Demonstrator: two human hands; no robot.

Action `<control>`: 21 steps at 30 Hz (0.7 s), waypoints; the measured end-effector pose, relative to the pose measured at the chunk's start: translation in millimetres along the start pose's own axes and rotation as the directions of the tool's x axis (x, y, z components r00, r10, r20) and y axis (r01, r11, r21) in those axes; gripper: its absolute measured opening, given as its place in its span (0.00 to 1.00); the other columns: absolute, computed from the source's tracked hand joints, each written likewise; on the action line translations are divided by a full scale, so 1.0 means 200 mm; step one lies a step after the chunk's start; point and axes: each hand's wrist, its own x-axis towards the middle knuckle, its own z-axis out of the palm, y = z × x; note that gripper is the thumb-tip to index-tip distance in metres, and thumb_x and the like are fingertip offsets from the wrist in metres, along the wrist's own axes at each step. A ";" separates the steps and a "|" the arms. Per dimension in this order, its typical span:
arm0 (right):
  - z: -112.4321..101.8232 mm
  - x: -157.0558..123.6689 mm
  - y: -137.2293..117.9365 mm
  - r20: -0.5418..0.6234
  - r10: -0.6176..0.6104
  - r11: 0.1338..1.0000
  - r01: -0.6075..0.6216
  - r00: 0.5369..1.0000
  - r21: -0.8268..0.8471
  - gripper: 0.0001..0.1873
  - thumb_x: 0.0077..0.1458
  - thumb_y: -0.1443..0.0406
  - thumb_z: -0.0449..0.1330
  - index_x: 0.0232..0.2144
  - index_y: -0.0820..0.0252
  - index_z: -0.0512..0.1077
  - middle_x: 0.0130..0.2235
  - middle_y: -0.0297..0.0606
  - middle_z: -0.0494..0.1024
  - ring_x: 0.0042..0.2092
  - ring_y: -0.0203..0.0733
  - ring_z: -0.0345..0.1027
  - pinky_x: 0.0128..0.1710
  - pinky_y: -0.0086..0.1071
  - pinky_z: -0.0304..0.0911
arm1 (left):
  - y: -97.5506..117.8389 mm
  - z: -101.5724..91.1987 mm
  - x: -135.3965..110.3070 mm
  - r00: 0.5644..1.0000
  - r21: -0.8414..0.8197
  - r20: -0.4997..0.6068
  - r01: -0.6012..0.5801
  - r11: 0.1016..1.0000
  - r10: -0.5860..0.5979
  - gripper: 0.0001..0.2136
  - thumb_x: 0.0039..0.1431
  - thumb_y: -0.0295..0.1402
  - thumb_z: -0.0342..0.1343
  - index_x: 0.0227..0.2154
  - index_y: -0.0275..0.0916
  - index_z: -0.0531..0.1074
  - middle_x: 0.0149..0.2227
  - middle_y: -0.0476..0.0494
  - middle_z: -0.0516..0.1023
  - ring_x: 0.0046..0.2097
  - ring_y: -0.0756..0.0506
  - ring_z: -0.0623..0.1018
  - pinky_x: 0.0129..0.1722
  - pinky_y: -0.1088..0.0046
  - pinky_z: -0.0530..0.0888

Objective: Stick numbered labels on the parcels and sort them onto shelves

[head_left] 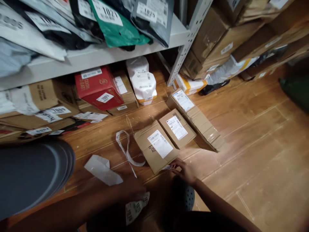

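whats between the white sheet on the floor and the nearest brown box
A curled white paper strip lies on the floor between the sheet and the box, in the head view.

Our left hand (135,190) and right hand (184,170) are bare, and so are both forearms. Well left of the brown cardboard box with a white printed label (156,146), we wear smooth grey cloth (33,177). Just below that box sits our dark rubber clog with round holes (189,196), with dark clothing (205,224) lower down.
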 end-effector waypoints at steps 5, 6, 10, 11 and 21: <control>0.24 0.03 0.07 -0.407 -0.005 0.999 -0.010 0.913 -0.036 0.09 0.54 0.59 0.63 0.27 0.55 0.70 0.30 0.36 0.73 0.34 0.45 0.71 0.34 0.40 0.71 | -0.12 -0.17 -0.04 0.945 0.160 -0.320 0.123 0.979 -0.067 0.11 0.64 0.37 0.49 0.34 0.40 0.74 0.37 0.41 0.73 0.40 0.44 0.72 0.41 0.68 0.70; 0.28 0.04 0.07 -0.441 0.048 0.999 -0.034 0.896 0.040 0.09 0.53 0.58 0.64 0.31 0.55 0.70 0.32 0.35 0.73 0.34 0.44 0.72 0.34 0.40 0.72 | -0.14 -0.22 -0.02 0.885 0.114 -0.441 0.217 0.970 -0.146 0.11 0.64 0.37 0.49 0.35 0.39 0.74 0.40 0.40 0.72 0.43 0.43 0.71 0.45 0.66 0.70; 0.27 0.10 0.10 -0.606 0.172 0.984 -0.110 0.777 0.138 0.35 0.45 0.54 0.70 0.50 0.51 0.59 0.50 0.42 0.67 0.46 0.46 0.71 0.39 0.41 0.74 | -0.23 -0.42 0.09 0.437 -0.228 -0.804 0.402 0.887 -0.404 0.11 0.62 0.39 0.52 0.37 0.38 0.74 0.55 0.36 0.64 0.59 0.39 0.65 0.62 0.59 0.60; 0.24 0.11 0.12 -0.642 0.131 0.991 -0.120 0.756 0.062 0.37 0.42 0.53 0.71 0.50 0.52 0.58 0.51 0.44 0.65 0.48 0.47 0.69 0.40 0.42 0.74 | -0.26 -0.47 0.13 0.321 -0.331 -0.827 0.387 0.860 -0.463 0.11 0.61 0.40 0.54 0.36 0.38 0.75 0.58 0.36 0.62 0.62 0.38 0.62 0.65 0.58 0.56; 0.28 0.11 0.12 -0.490 0.107 0.983 -0.167 0.865 -0.080 0.43 0.49 0.54 0.67 0.61 0.54 0.51 0.55 0.49 0.64 0.51 0.50 0.65 0.47 0.48 0.70 | -0.48 -0.65 0.22 0.431 -0.737 -0.612 -0.008 0.676 -0.663 0.12 0.50 0.42 0.63 0.33 0.40 0.80 0.47 0.42 0.75 0.55 0.39 0.69 0.62 0.63 0.60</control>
